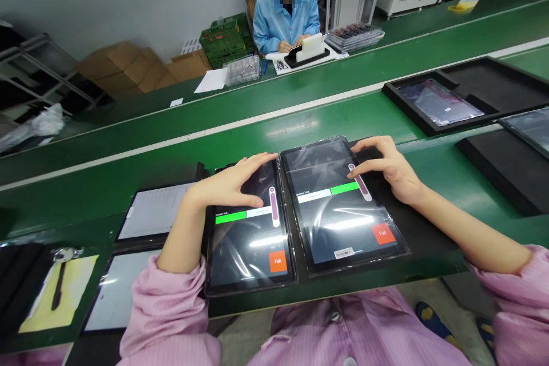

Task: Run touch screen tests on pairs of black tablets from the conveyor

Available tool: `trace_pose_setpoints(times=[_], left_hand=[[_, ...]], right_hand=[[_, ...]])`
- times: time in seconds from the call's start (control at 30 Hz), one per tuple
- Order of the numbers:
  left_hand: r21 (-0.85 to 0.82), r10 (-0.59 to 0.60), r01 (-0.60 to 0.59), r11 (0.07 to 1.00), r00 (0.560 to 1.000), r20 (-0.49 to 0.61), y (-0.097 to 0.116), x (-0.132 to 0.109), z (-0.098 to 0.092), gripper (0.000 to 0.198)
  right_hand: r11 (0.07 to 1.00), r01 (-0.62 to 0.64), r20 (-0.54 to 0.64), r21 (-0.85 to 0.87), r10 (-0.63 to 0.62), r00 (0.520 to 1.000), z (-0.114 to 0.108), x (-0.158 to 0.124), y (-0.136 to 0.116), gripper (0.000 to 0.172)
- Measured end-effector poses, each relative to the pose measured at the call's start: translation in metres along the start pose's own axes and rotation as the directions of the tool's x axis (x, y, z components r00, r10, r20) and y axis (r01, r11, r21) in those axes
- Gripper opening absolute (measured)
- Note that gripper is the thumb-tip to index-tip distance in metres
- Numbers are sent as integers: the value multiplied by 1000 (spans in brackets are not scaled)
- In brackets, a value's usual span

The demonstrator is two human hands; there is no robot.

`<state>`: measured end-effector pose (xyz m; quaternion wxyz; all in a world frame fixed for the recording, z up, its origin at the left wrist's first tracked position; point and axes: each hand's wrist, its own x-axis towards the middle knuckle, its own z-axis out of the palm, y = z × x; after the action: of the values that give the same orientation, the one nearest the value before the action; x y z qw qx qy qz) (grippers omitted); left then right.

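Two tablets lie side by side in front of me, both lit with a green and white bar, a volume slider and an orange-red Fail button. Over the left tablet (253,251) my left hand (231,186) is stretched out flat, its fingers reaching the upper right edge and its thumb apart on the screen. At the upper right side of the right tablet (330,217) is my right hand (392,168). One of its fingers meets the edge, and another digit lies over the screen beside the slider. Its remaining fingers are partly hidden.
More tablets (150,214) lie at left, near a yellow sheet (72,291) with a dark-handled tool. Black foam trays (493,88) sit at right, one holding a wrapped tablet. Across the green bench (240,126), a co-worker (286,17) in blue sits by a black stand (306,57).
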<state>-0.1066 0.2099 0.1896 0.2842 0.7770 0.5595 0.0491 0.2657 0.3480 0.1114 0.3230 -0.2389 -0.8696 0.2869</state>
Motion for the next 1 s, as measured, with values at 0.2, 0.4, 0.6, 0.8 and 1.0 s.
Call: trace_pose_setpoints(times=[0.2,0.4,0.6,0.8,1.0], left_hand=[[29,0,1,1000,1000,-8,4,3,2,113],[16,-186,187,982,982,-45,-10,-11,-10,98],[-137,-397,377,916,902,-169,-53,-48,-16,87],[-472,-525,293,831,694,-493,-69,-35,28,92],[-580,-588,259,772,637,-498,-78,-22,47,91]], right_hand=[[999,43,-35,33,-41,999,2,-2,1,83],[998,52,-134,30,-47,990,0,-2,6,86],[999,1,-242,46,10,970,2,-1,12,82],[994,27,-276,103,2,961,-1,1,4,64],[996,-46,-354,80,71,933,1,-2,2,57]])
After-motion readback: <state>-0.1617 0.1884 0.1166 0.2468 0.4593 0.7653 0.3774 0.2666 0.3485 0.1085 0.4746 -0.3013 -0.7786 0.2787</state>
